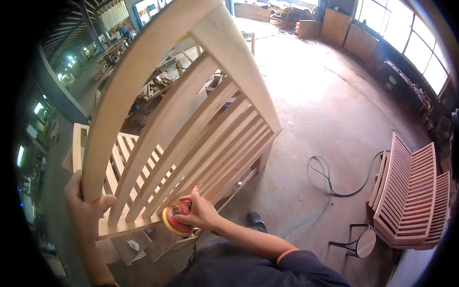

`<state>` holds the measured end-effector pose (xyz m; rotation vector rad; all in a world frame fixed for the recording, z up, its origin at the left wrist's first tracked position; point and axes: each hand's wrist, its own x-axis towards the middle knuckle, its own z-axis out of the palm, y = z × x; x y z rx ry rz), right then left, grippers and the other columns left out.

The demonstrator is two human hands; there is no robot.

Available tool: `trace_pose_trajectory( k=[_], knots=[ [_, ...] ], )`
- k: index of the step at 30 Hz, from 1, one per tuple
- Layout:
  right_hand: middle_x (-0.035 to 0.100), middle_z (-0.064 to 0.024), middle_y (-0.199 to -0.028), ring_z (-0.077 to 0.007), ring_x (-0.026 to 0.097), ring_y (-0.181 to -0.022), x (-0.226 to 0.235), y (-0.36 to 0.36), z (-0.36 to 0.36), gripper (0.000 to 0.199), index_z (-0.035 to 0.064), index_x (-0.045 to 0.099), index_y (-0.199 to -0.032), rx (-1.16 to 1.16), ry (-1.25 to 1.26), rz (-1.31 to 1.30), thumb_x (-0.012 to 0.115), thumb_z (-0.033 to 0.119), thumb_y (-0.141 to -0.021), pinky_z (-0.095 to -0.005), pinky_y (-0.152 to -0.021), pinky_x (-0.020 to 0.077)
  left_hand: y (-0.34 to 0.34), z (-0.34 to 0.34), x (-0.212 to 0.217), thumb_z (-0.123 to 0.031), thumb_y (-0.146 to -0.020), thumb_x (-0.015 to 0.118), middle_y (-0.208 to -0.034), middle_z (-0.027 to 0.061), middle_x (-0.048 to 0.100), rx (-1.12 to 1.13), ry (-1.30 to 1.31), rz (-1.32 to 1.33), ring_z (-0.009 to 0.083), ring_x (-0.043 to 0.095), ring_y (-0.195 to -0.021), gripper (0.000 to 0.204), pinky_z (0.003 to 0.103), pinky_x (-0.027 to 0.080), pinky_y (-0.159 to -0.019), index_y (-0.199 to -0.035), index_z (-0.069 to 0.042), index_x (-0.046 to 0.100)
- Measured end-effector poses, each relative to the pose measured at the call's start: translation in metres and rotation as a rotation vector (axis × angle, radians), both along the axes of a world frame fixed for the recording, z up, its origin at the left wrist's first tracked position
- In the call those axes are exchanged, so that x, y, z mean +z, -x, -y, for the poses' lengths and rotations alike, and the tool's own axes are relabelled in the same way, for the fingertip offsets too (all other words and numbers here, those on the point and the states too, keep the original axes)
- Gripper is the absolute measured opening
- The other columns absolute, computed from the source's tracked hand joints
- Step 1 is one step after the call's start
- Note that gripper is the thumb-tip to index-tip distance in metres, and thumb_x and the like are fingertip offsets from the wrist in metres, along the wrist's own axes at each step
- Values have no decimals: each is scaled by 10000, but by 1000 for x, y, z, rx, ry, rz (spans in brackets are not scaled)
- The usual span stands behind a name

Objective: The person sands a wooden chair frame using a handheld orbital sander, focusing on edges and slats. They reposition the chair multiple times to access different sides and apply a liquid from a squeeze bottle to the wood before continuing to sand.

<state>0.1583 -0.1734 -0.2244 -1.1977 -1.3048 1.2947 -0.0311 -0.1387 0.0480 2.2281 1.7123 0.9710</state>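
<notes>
While left hand (86,210) steadies slatted frame (191,119), sander (176,221) apparently under right hand (201,213) grip.

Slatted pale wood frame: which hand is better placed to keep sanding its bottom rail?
Right. The right hand already grips the round red-and-yellow sander at the slatted pale wood frame, on its bottom rail; the left hand grips the frame's curved side rail, steadying it.

Left hand (86,210) raised, fingers curled shut, thumb out, right hand (201,213) just beside it, palm down, forearm bent inward
</notes>
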Motion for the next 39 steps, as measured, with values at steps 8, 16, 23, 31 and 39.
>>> trace_pose_trajectory(
  k=[8, 16, 23, 31, 39],
  knots=[
    [678, -331, -1136, -425, 705, -1115, -58, -43, -74, 1380, -198, -62, -1559, 132, 33, 143, 866, 463, -779, -420, -979, 541, -119, -74, -8, -112, -676, 903, -919, 150, 717, 95, 152, -221, 240, 710, -850, 507, 384, 562, -765, -1113, 10, 675],
    [653, -87, -1080, -191, 640, -1050, -119, -145, -46, 1166, -29, 260, -1623, 299, 212, -114, 952, 227, -721, -345, -967, 524, -145, -101, -15, -264, -830, 864, -1062, 227, 694, -60, 12, -537, 442, 680, -1000, 544, 499, 524, -862, -1217, -10, 577],
    [655, -109, -1177, -222, 689, -1021, -126, -254, 4, 882, -16, 486, -1468, -258, 422, -257, 953, 183, -746, -363, -879, 594, -105, -87, 0, -226, -792, 849, -1288, 223, 619, -64, 122, -759, 425, 539, -1266, 746, 512, 403, -1101, -1412, 23, 516],
    [689, -56, -1061, -135, 666, -898, 67, -353, -32, 651, 12, 595, -1337, -476, -214, -29, 930, 83, -784, -281, -730, 593, -31, -77, -35, -452, -989, 664, -1462, 203, 603, -262, -188, -350, 430, 451, -1475, 668, 522, 345, -1225, -1478, -3, 583],
    [700, -73, -1053, -177, 673, -966, 284, -316, -109, 583, 72, 651, -1211, -286, -542, 767, 929, 190, -712, -341, -864, 577, -46, -106, -123, -307, -891, 833, -1544, 202, 510, -167, -592, 168, 424, 388, -1524, 715, 539, 331, -1248, -1468, 9, 552]
  ],
)
